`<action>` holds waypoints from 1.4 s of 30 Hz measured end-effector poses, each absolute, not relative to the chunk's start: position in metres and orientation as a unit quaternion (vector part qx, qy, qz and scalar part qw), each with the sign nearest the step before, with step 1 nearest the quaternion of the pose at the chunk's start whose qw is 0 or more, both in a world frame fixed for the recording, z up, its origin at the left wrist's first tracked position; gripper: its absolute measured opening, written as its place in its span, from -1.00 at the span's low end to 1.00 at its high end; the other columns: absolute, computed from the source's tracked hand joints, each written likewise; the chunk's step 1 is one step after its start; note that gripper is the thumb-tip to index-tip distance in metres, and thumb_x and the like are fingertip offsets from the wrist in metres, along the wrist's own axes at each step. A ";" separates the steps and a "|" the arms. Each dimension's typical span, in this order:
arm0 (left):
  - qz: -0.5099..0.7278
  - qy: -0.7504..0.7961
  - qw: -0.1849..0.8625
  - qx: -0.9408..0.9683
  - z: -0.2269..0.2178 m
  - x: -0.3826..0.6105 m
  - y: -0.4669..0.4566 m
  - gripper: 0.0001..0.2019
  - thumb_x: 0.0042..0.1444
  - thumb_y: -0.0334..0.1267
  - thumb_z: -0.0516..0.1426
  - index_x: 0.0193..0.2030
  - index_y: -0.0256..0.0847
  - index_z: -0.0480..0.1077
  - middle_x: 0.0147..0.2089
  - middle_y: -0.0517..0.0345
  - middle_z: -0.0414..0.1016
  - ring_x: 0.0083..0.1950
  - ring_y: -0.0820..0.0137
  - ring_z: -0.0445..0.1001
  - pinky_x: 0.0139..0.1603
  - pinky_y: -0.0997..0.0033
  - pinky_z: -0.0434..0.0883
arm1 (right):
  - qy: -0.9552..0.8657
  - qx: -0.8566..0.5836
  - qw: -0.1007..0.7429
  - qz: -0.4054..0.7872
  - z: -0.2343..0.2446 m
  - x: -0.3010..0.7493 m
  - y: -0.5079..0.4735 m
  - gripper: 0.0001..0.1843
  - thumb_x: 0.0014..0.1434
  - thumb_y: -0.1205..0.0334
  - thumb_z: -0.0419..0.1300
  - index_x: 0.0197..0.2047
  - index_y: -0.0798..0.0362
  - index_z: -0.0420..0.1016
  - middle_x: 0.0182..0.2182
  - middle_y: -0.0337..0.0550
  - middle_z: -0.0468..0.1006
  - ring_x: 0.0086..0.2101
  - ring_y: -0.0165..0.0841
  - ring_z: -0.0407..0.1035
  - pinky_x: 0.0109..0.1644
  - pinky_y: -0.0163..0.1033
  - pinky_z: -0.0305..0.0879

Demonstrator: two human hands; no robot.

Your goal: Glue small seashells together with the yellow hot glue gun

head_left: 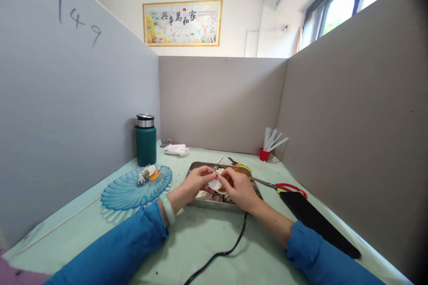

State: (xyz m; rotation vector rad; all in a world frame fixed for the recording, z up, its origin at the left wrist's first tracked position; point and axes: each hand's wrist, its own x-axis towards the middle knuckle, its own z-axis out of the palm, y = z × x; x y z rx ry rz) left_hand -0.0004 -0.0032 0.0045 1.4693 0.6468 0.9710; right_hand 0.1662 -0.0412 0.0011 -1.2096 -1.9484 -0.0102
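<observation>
My left hand [195, 184] and my right hand [239, 189] meet over a metal tray [200, 167] in the middle of the table. Both pinch a small white, shell-like piece [214, 184] between their fingertips. The tray holds several small mixed pieces, mostly hidden behind my hands. A pale bangle [167, 208] sits on my left wrist, and both arms wear blue sleeves. A black cable [230, 245] runs from under my right hand toward me.
A blue glass shell-shaped plate [130, 193] with a few small items lies at the left, a green flask [146, 140] behind it. Red-handled scissors [284, 185], a black flat object [317, 222], a red cup of white sticks [265, 153] and partition walls surround the table.
</observation>
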 end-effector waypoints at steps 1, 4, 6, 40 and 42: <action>0.418 0.279 0.592 0.630 0.005 0.000 -0.004 -0.67 -0.14 -0.09 0.22 -0.33 -0.30 0.33 -0.34 0.08 0.38 -0.36 0.42 0.42 -0.46 0.47 0.40 | -0.773 -0.484 0.411 -0.006 0.001 0.166 -0.041 -0.75 0.20 0.07 -0.05 -0.35 0.02 0.33 -0.52 -0.24 0.47 -0.50 -0.43 0.34 -0.44 -0.39 0.10; 0.414 0.279 0.595 0.630 0.005 -0.001 -0.004 -0.68 -0.14 -0.11 0.23 -0.33 -0.30 0.34 -0.35 0.09 0.38 -0.36 0.43 0.40 -0.46 0.46 0.41 | -0.777 -0.482 0.406 -0.016 0.001 0.167 -0.041 -0.75 0.20 0.10 -0.05 -0.39 0.02 0.32 -0.54 -0.25 0.46 -0.52 -0.45 0.31 -0.45 -0.39 0.08; 0.414 0.276 0.597 0.629 0.005 -0.001 -0.004 -0.68 -0.15 -0.11 0.23 -0.33 -0.30 0.34 -0.34 0.09 0.37 -0.36 0.43 0.40 -0.46 0.46 0.41 | -0.781 -0.476 0.404 -0.021 0.001 0.167 -0.042 -0.76 0.20 0.11 -0.04 -0.40 0.02 0.32 -0.56 -0.26 0.44 -0.54 -0.45 0.29 -0.45 -0.39 0.07; 0.408 0.279 0.611 0.618 0.002 -0.002 0.000 -0.71 -0.13 -0.15 0.23 -0.32 -0.31 0.35 -0.34 0.08 0.39 -0.35 0.42 0.42 -0.45 0.46 0.41 | -0.786 -0.469 0.402 -0.014 0.000 0.166 -0.039 -0.78 0.20 0.13 -0.04 -0.40 0.03 0.29 -0.55 -0.26 0.43 -0.52 -0.46 0.28 -0.44 -0.39 0.07; 0.408 0.279 0.612 0.618 0.002 -0.002 0.000 -0.70 -0.12 -0.14 0.22 -0.31 -0.32 0.36 -0.32 0.06 0.40 -0.34 0.41 0.42 -0.42 0.45 0.41 | -0.784 -0.471 0.404 -0.016 0.000 0.166 -0.039 -0.78 0.20 0.12 -0.04 -0.40 0.03 0.29 -0.54 -0.25 0.44 -0.53 -0.46 0.27 -0.44 -0.39 0.06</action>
